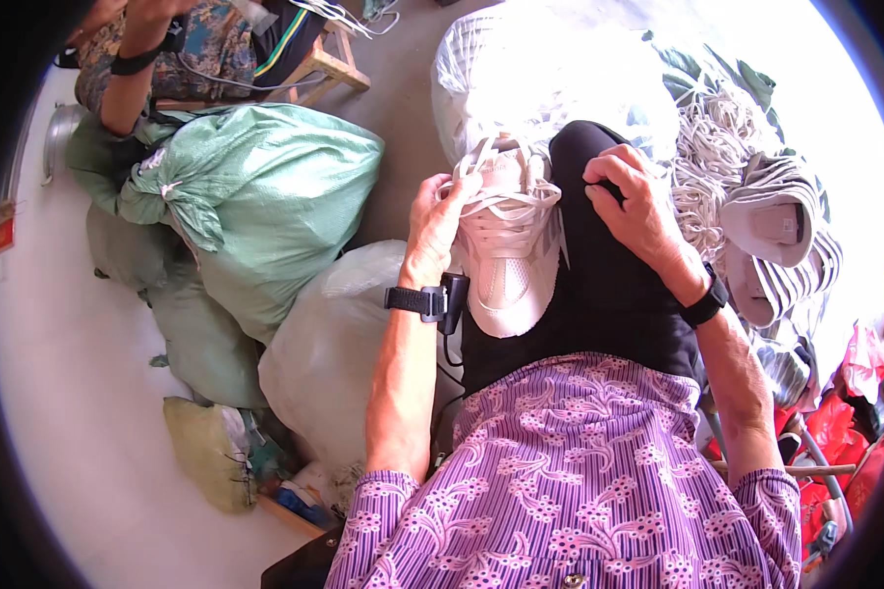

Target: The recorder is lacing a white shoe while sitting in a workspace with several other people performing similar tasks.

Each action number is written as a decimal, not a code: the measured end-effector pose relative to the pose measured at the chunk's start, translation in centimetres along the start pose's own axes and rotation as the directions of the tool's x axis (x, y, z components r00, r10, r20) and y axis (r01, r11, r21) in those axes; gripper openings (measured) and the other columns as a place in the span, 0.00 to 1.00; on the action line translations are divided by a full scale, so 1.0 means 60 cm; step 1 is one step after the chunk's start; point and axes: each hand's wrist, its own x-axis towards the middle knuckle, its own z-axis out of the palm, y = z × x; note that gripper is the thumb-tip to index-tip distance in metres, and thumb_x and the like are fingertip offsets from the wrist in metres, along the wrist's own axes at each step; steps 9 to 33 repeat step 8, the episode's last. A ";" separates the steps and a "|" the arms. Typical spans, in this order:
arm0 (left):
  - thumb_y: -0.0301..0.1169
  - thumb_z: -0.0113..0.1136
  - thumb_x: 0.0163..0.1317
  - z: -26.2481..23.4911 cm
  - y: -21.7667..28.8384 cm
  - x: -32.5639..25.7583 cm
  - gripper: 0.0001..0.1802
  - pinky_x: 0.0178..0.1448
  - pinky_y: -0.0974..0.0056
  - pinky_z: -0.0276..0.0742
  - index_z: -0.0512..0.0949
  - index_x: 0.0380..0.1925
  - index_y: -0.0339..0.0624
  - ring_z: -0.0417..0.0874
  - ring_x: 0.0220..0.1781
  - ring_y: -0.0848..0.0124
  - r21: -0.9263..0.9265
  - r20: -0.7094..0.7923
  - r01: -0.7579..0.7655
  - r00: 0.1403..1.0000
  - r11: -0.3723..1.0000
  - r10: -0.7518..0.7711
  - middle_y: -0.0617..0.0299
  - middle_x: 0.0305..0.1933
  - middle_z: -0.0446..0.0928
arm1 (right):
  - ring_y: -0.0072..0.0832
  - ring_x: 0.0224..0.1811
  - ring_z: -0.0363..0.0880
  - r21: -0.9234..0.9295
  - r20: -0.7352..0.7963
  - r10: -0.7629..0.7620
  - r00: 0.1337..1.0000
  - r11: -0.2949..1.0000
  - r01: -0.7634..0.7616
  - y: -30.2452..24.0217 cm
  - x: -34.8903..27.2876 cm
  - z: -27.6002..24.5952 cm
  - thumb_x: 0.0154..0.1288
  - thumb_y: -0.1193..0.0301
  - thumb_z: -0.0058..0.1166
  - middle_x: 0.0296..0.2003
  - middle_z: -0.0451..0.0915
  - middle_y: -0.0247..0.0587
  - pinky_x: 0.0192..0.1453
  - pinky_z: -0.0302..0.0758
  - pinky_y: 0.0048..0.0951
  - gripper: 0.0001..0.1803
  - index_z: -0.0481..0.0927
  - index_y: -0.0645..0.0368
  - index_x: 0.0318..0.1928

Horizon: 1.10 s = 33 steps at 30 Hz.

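Note:
A pale pinkish-white sneaker (509, 250) rests on my lap, its toe pointing toward me. Loose white shoelace loops cross its tongue and eyelets. My left hand (437, 224) grips the sneaker's left side near the upper eyelets, thumb on the laces. Over my black-clad right knee, apart from the shoe, my right hand (638, 201) is closed with fingers curled and pinched. Whatever sits between those fingertips, if anything, is too small to make out.
Bundled white shoelaces (722, 147) and stacked pale shoe uppers (776, 221) lie to the right. Beyond my knees stands an overexposed clear plastic bag (560, 79). Green sacks (285, 187) fill the left, near another person's arm (128, 93) and a wooden stool (334, 69). Red bags (830, 432) lie lower right.

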 end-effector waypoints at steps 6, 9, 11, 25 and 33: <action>0.45 0.60 0.62 -0.065 0.005 0.013 0.20 0.51 0.63 0.77 0.77 0.43 0.41 0.79 0.46 0.73 -0.023 -0.126 -0.265 0.957 0.964 0.260 0.64 0.43 0.77 | 0.35 0.41 0.75 0.162 -0.044 0.131 0.990 0.979 -0.122 0.005 -0.020 -0.024 0.57 0.79 0.56 0.35 0.75 0.40 0.48 0.72 0.33 0.06 0.77 0.60 0.36; 0.44 0.58 0.62 -0.092 0.011 0.027 0.16 0.51 0.62 0.78 0.76 0.40 0.44 0.79 0.45 0.73 -0.118 -0.182 -0.237 0.960 0.964 0.214 0.65 0.41 0.77 | 0.36 0.41 0.75 0.154 -0.045 0.168 0.985 0.975 -0.159 0.008 -0.027 -0.028 0.58 0.78 0.57 0.35 0.75 0.42 0.48 0.72 0.33 0.07 0.76 0.60 0.37; 0.44 0.58 0.62 -0.092 0.011 0.027 0.16 0.51 0.62 0.78 0.76 0.40 0.44 0.79 0.45 0.73 -0.118 -0.182 -0.237 0.960 0.964 0.214 0.65 0.41 0.77 | 0.36 0.41 0.75 0.154 -0.045 0.168 0.985 0.975 -0.159 0.008 -0.027 -0.028 0.58 0.78 0.57 0.35 0.75 0.42 0.48 0.72 0.33 0.07 0.76 0.60 0.37; 0.44 0.58 0.62 -0.092 0.011 0.027 0.16 0.51 0.62 0.78 0.76 0.40 0.44 0.79 0.45 0.73 -0.118 -0.182 -0.237 0.960 0.964 0.214 0.65 0.41 0.77 | 0.36 0.41 0.75 0.154 -0.045 0.168 0.985 0.975 -0.159 0.008 -0.027 -0.028 0.58 0.78 0.57 0.35 0.75 0.42 0.48 0.72 0.33 0.07 0.76 0.60 0.37; 0.44 0.58 0.62 -0.092 0.011 0.027 0.16 0.51 0.62 0.78 0.76 0.40 0.44 0.79 0.45 0.73 -0.118 -0.182 -0.237 0.960 0.964 0.214 0.65 0.41 0.77 | 0.36 0.41 0.75 0.154 -0.045 0.168 0.985 0.975 -0.159 0.008 -0.027 -0.028 0.58 0.78 0.57 0.35 0.75 0.42 0.48 0.72 0.33 0.07 0.76 0.60 0.37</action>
